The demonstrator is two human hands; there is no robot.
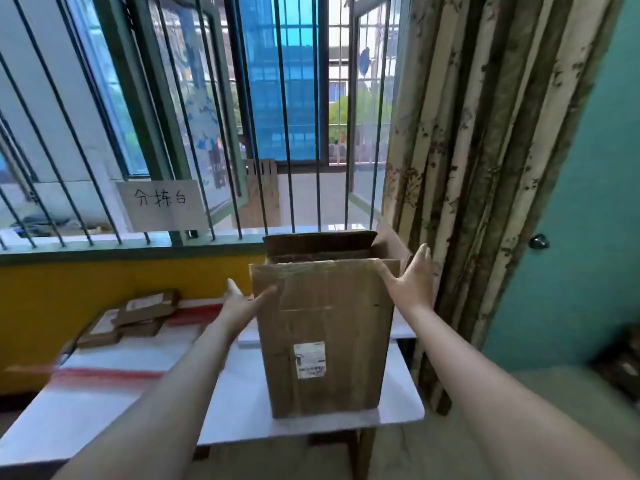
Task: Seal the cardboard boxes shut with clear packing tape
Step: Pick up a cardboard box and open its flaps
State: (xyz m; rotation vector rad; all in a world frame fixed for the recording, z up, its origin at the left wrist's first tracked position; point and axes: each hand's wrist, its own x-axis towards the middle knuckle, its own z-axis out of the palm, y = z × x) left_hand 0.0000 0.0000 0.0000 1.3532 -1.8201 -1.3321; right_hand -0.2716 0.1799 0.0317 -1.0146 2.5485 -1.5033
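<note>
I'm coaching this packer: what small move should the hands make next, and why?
Probably fold the top flaps down. The tall box stands open on the table, with the left hand and right hand flat against its sides, and no tape in view.

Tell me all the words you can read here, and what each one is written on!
"分拣台": handwritten on the white paper sign fixed to the window bars.
White label on the front of the tall cardboard box: print too small and blurred to read.
White labels on the small flat parcels on the table: too blurred to read.
</note>
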